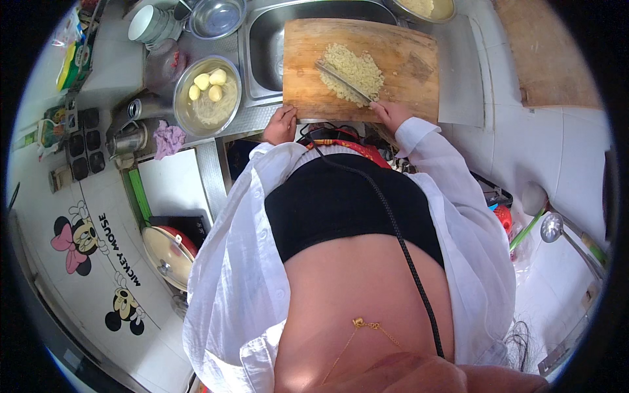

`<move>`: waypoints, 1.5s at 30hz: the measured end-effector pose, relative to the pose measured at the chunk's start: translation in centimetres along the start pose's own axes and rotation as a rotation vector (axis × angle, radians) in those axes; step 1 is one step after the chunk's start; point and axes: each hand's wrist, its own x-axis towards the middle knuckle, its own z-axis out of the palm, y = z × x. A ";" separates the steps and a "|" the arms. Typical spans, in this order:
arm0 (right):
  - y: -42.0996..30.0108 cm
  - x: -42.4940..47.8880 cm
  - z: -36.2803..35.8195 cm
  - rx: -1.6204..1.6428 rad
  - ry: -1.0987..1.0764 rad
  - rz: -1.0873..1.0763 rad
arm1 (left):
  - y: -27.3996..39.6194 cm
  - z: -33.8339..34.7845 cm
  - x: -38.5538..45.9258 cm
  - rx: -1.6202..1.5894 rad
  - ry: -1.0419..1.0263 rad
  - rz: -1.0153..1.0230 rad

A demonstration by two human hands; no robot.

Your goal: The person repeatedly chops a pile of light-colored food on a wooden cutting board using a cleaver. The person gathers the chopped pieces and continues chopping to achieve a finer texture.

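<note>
A wooden cutting board (413, 93) lies over the right part of the sink and bears a spread heap of finely chopped pale food (361, 66). My right hand (390, 115) is closed on the handle of a kitchen knife (344, 81), whose blade rests slantwise across the chopped heap. At the board's near left corner, my left hand (282, 125) grips the edge with its fingers on top. The knife's handle is mostly hidden in my right hand.
Left of the steel sink (265, 64) stands a metal bowl (178, 98) with peeled potatoes and pale shreds. Behind it are another metal bowl (216, 19) and stacked white bowls (145, 24). A pink cloth (168, 140) lies nearby. A bowl of chopped food (444, 12) stands at the back right.
</note>
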 end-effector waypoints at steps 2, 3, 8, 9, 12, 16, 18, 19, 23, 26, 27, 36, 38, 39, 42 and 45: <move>0.4 0.1 0.2 0.011 0.005 -0.013 | 0.1 -0.1 0.1 -0.009 -0.003 0.013; 0.3 -0.1 0.2 -0.007 0.012 -0.022 | 0.2 -0.1 -0.1 -0.015 -0.007 0.017; 0.7 0.3 0.1 -0.023 -0.001 -0.011 | 0.3 -0.2 0.1 -0.001 -0.008 0.019; 0.4 0.1 0.0 -0.044 0.008 -0.012 | 0.4 -0.2 -0.1 -0.005 -0.024 0.015; -0.1 0.3 -0.2 -0.009 0.002 0.004 | 0.5 -0.3 0.0 0.019 0.006 0.022; -0.2 0.1 -0.6 -0.032 -0.043 0.034 | 0.5 -0.1 0.2 0.020 0.010 0.003; -0.1 0.3 -0.5 0.006 -0.018 0.024 | 0.4 -0.2 0.2 0.020 0.005 -0.021; -0.1 0.4 -0.6 0.023 -0.003 0.018 | 0.5 -0.1 0.2 0.018 0.002 -0.016; -0.3 0.5 -1.1 -0.082 -0.066 0.065 | 0.5 -0.2 -0.1 0.020 -0.011 0.002; -0.1 0.3 -0.8 -0.049 -0.001 0.036 | 0.5 -0.3 0.1 0.017 -0.019 -0.006; -0.4 0.2 -0.9 -0.063 0.000 0.045 | 0.4 -0.3 0.0 0.010 -0.028 -0.016; 0.2 0.8 -0.1 -0.024 0.075 0.058 | 0.2 -0.2 0.1 0.008 0.014 0.016; 0.7 0.9 0.1 -0.026 0.082 0.069 | 0.3 0.1 -0.2 -0.005 -0.011 -0.020; 0.3 0.9 -0.4 -0.016 0.057 0.079 | 0.3 0.1 -0.3 -0.009 -0.021 -0.041; 0.1 1.2 -0.2 -0.046 0.065 0.126 | 0.0 -0.1 -0.1 -0.004 -0.006 0.002; 0.2 1.0 -0.3 -0.007 0.069 0.154 | 0.7 -0.1 -0.4 0.016 -0.025 -0.060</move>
